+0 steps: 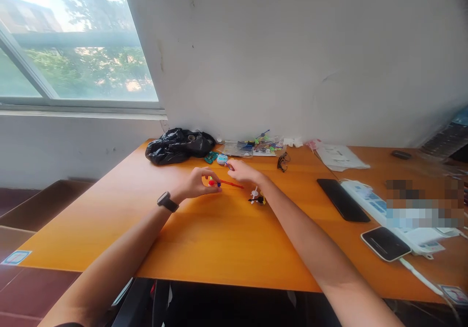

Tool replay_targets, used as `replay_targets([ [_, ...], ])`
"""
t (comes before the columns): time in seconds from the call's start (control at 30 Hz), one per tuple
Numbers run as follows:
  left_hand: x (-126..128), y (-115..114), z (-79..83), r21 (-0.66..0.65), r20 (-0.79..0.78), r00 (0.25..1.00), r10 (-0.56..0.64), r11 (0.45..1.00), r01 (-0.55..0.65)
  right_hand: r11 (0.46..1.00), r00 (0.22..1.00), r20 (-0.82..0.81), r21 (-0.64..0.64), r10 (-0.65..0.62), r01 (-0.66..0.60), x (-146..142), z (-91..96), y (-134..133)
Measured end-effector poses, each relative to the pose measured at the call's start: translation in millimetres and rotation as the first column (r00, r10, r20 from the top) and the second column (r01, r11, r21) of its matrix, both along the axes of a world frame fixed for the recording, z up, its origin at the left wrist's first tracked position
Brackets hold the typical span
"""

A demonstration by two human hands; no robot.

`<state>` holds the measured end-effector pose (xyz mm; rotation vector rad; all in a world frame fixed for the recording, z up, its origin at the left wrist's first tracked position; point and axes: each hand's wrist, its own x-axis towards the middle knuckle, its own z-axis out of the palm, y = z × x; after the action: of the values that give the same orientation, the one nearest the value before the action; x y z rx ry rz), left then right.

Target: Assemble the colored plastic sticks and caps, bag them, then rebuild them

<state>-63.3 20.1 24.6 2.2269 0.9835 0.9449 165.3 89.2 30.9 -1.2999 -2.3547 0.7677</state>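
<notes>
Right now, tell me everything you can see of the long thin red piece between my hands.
The red piece is a slim, roughly straight rod that looks like plastic. Its left end lies near your left hand's fingertips, beside a small blue bit; I can't tell whether they touch it. It runs rightward and slightly downward in view, over the orange-brown table, below your right hand. Finer details are too small.

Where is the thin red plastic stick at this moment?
In the head view, the thin red plastic stick is near the middle, just right of the left hand and left of the small black, white and yellow plastic pieces.
</notes>
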Motion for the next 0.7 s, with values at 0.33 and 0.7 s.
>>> replay_targets([
  [0.33,-25.3,15.1,4.2,0.014,-0.212,0.969,-0.128,0.991,0.134,0.995,0.902,0.42,0.038,-0.103,0.096,18.3,7.2,-12.7],
  [0.7,-32.3,20.6,-6.8,-0.062,-0.106,0.994,0.038,0.997,-0.045,0.999,0.92,0.388,-0.018,0.052,-0.049,0.4,-3.4,-20.9],
])
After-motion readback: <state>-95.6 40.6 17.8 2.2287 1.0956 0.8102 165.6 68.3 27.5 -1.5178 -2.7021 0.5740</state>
